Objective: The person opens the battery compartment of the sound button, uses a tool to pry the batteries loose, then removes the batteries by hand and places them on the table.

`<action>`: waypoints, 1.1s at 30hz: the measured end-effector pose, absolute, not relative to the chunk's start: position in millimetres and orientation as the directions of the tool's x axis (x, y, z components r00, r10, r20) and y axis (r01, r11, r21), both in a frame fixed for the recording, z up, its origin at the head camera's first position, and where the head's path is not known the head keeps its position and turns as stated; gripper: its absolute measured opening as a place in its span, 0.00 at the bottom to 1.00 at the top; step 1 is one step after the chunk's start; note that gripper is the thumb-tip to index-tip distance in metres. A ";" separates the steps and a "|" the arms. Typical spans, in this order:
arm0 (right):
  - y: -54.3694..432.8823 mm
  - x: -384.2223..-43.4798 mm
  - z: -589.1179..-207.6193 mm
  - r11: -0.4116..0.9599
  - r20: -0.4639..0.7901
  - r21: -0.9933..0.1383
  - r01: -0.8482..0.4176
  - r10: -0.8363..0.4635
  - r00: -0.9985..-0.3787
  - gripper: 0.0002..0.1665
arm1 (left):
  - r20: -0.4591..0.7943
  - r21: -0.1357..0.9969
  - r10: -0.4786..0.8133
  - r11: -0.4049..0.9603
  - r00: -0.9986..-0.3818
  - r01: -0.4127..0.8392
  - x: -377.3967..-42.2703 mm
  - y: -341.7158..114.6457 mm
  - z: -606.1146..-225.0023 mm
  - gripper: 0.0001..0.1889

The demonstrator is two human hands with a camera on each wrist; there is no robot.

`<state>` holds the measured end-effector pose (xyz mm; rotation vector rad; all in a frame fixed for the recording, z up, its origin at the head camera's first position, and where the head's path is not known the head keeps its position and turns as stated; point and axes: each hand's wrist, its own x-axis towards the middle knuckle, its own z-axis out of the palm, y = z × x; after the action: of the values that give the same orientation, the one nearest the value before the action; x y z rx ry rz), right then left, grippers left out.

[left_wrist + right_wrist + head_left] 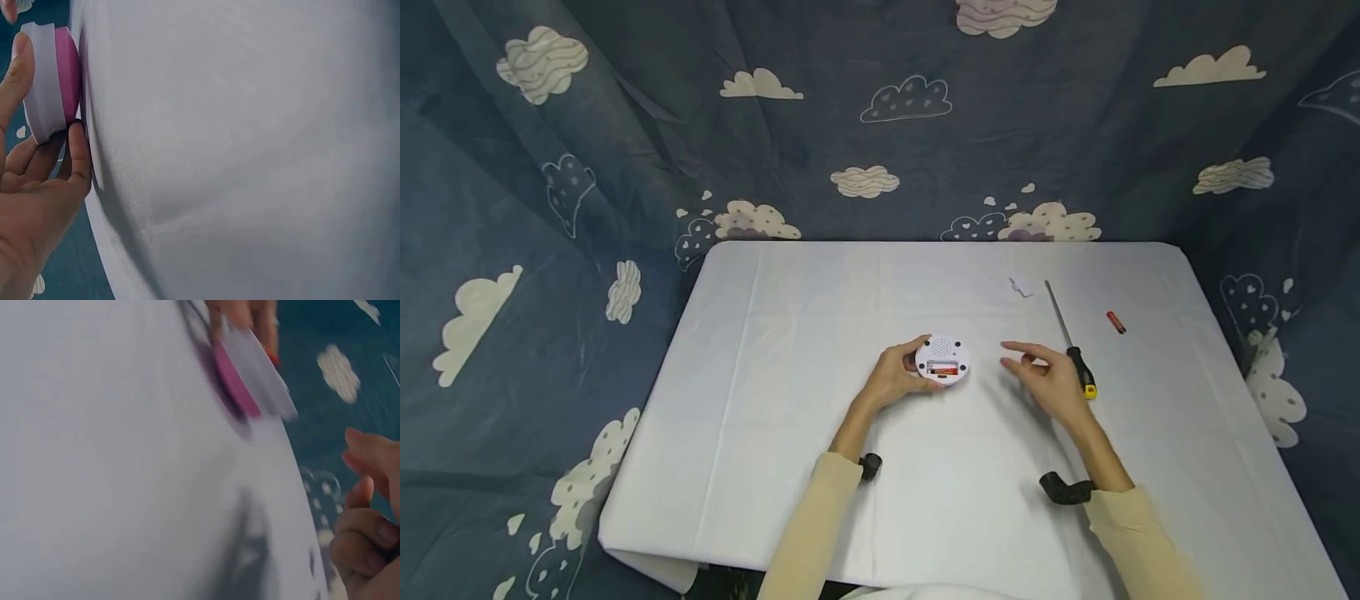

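Observation:
My left hand (895, 373) grips a round white device (946, 346) by its left edge, thumb on one side and fingers on the other. Its underside faces up, with a battery compartment that has one red battery (943, 372) in it. The left wrist view shows the left hand (44, 212) around the white rim, and a pink part (69, 75) facing the table. To the right of the device, my right hand (1051, 383) hovers with nothing in it, index finger and thumb extended. In the right wrist view, this hand's (369, 531) other fingers are bent.
A screwdriver (1078, 367) with a black and yellow handle lies just beyond the right hand. Farther right is a loose red battery (1116, 322). A small white piece (1020, 287) with a dark edge lies toward the back of the white-covered table (790, 333).

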<state>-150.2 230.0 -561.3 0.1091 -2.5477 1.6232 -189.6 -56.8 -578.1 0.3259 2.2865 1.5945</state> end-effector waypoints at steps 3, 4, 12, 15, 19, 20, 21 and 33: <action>200.8 -149.2 -564.6 0.446 0.118 -0.878 -0.173 -0.148 -0.982 0.17 | -0.138 0.937 0.367 0.350 -0.920 -0.001 -189.4 -55.8 -580.0 0.51; 193.7 -150.0 -566.0 0.461 0.114 -0.868 -0.183 -0.174 -0.978 0.16 | -0.137 0.936 0.368 0.351 -0.920 0.001 -189.4 -55.2 -580.7 0.51; 171.1 -156.4 -568.2 0.578 0.164 -0.780 -0.242 -0.185 -0.969 0.11 | -0.118 0.938 0.387 0.347 -0.914 0.025 -190.6 -48.9 -581.5 0.50; 169.0 -158.4 -566.8 0.568 0.173 -0.784 -0.249 -0.185 -0.967 0.10 | -0.121 0.935 0.383 0.354 -0.916 0.024 -190.5 -48.4 -581.1 0.50; 170.3 -160.2 -565.6 0.496 0.180 -0.836 -0.235 -0.157 -0.971 0.09 | -0.124 0.934 0.383 0.357 -0.916 0.023 -190.0 -49.0 -580.6 0.50; 171.3 -160.8 -565.3 0.486 0.190 -0.841 -0.238 -0.146 -0.971 0.08 | -0.123 0.933 0.381 0.358 -0.916 0.024 -189.8 -49.3 -580.3 0.50; 172.5 -161.5 -564.6 0.474 0.203 -0.847 -0.242 -0.133 -0.970 0.08 | -0.123 0.933 0.379 0.359 -0.917 0.023 -189.5 -49.7 -580.0 0.50; 216.2 -170.9 -551.9 0.565 0.243 -0.807 -0.172 0.053 -0.968 0.11 | -0.137 0.927 0.347 0.375 -0.928 0.003 -188.2 -53.5 -579.1 0.51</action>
<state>-170.9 216.2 -551.9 0.0987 -2.5596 1.3578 -188.2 -53.5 -579.1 0.3076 2.3305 1.5706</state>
